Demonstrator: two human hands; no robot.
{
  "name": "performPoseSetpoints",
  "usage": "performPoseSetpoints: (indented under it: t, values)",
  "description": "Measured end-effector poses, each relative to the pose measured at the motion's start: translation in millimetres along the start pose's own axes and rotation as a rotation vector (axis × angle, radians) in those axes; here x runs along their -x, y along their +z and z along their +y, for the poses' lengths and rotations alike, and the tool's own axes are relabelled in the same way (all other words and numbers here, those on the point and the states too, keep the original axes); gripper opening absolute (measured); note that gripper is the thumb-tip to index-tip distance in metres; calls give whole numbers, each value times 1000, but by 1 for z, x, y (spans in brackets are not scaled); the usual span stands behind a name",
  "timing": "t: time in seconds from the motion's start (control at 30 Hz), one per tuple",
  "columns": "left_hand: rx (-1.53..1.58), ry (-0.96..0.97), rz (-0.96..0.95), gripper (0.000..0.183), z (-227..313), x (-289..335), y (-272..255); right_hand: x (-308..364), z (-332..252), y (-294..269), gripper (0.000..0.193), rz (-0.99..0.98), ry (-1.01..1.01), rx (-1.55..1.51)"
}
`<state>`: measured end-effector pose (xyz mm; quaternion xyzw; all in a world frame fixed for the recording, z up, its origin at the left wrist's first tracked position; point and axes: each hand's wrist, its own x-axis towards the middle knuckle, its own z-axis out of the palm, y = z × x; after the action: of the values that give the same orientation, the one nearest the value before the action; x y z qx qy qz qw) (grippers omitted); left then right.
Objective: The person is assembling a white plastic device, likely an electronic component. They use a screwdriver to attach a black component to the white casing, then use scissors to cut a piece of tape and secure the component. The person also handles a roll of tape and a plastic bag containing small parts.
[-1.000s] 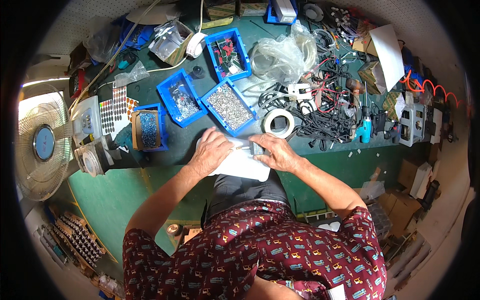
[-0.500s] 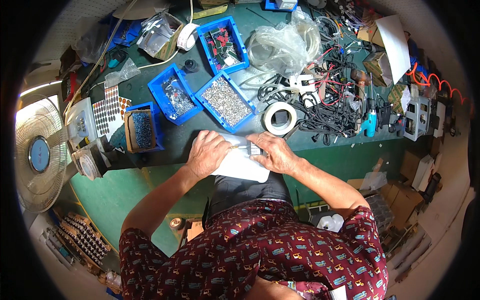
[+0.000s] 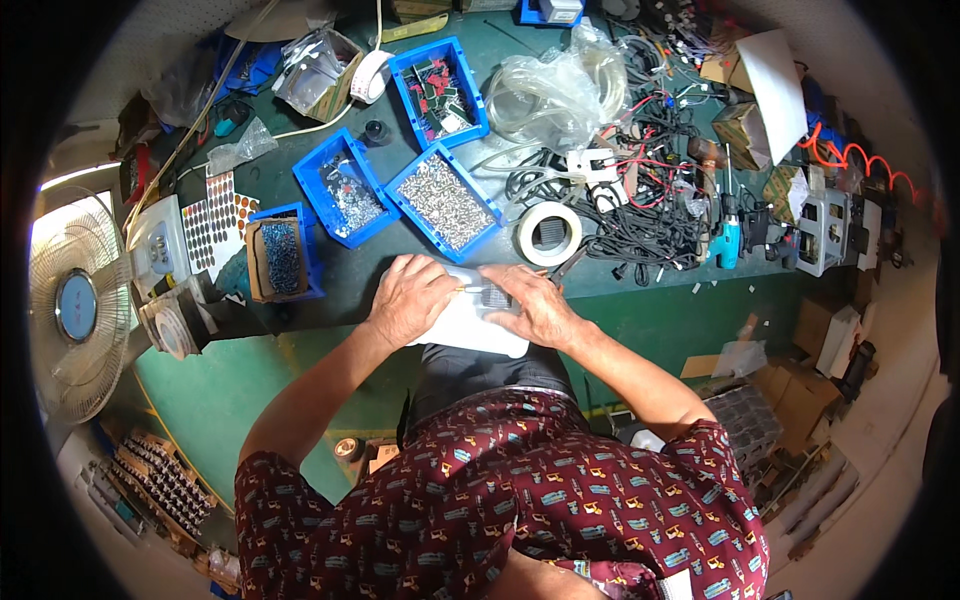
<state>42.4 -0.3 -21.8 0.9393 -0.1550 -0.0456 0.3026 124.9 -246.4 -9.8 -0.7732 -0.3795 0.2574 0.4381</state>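
Note:
At the near edge of the bench, above my lap, lies a white, partly see-through plastic piece [image 3: 468, 328]. My left hand [image 3: 410, 302] grips its left side with curled fingers. A small brass-coloured tip shows by the left thumb and forefinger; the rest of it is hidden. My right hand [image 3: 540, 308] is on the right side, its thumb and fingers closed round a small dark block [image 3: 494, 298] with pale lines. The fingers cover part of that block, so its exact kind cannot be made out.
Blue bins of silvery fasteners [image 3: 447, 203], small clear parts [image 3: 345, 195] and red-and-green parts [image 3: 437, 95] stand ahead. A tape roll [image 3: 573, 235], tangled black cables [image 3: 640, 235] and a teal power driver [image 3: 724, 244] lie to the right. A fan [image 3: 78, 305] stands left.
The view has shifted slightly. My right hand has slid a little over the dark block, covering more of it. My left hand keeps its grip on the white piece.

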Motion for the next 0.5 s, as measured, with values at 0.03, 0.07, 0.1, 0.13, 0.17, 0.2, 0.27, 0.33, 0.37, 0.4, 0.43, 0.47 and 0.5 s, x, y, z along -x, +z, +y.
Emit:
performPoseSetpoints:
  t: [0.03,0.07,0.1,0.13,0.17,0.2,0.27,0.33,0.37,0.4,0.43,0.47,0.5]
  values:
    - [6,7,-9,14,-1,0,-1,3,0,0,68,19,-36,-2]
    - [12,14,-20,16,-1,1,-2,9,1,-1,67,9,83,-56]
    - [22,26,-26,16,0,0,-4,17,3,-4,67,1,197,-106]
    - [32,41,-37,17,0,-2,-7,27,8,-3,62,23,269,-148]
    - [41,55,-47,17,1,-3,-10,36,13,-3,59,47,340,-190]
    - [29,65,-47,18,1,-4,-11,45,17,0,56,87,294,-141]
    - [3,82,-49,21,0,-4,-10,58,21,6,52,163,202,-43]
    - [9,92,-89,38,-1,1,-11,60,19,12,39,226,199,-96]
    - [12,97,-107,48,0,3,-11,61,20,13,36,238,205,-110]
    - [11,149,-126,61,5,4,-17,61,21,16,33,253,213,-128]
    - [9,200,-145,74,12,7,-24,61,20,19,28,285,223,-141]
    - [8,251,-163,88,18,9,-29,61,21,20,27,287,222,-125]
    - [-47,241,-187,94,21,13,-27,60,22,22,27,286,222,-109]
